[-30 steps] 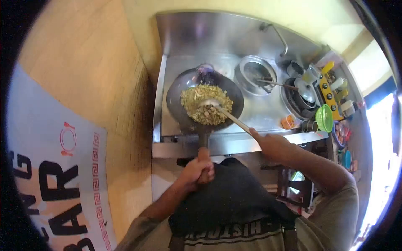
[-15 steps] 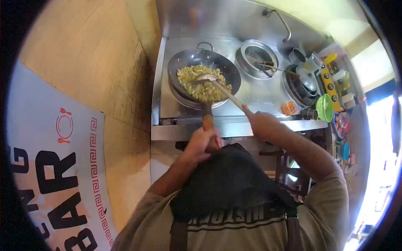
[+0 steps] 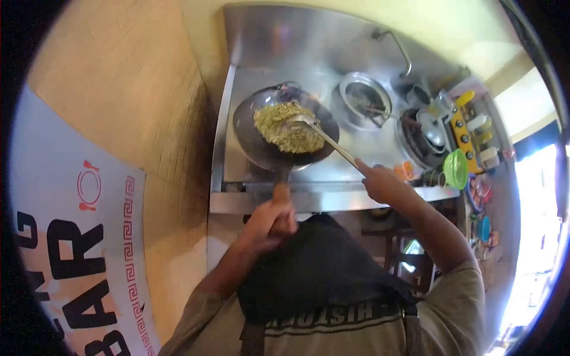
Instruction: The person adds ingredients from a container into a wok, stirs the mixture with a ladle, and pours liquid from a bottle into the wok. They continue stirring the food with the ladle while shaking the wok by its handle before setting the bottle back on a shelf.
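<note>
My left hand (image 3: 272, 224) is wrapped round the wooden handle (image 3: 281, 191) of a dark wok (image 3: 249, 133), close to the front edge of the steel cooking counter. Inside the wok lies a heap of chopped, yellow-green food (image 3: 285, 133), blurred by motion. My right hand (image 3: 380, 183) grips the handle end of a long metal ladle (image 3: 332, 144), which slants down to the left. The ladle's bowl rests in the food, on the right side of the heap.
Behind and right of the wok sits a round metal pot (image 3: 346, 98) with utensils in it. Farther right are a metal lid (image 3: 431, 132), a green bowl (image 3: 455, 169) and an orange container (image 3: 405, 171). A tap (image 3: 405, 52) projects from the back panel (image 3: 314, 38).
The whole view has shifted slightly. My left hand and the wok handle have moved left and nearer to me. The ladle stays in the food, which has shifted inside the wok.
</note>
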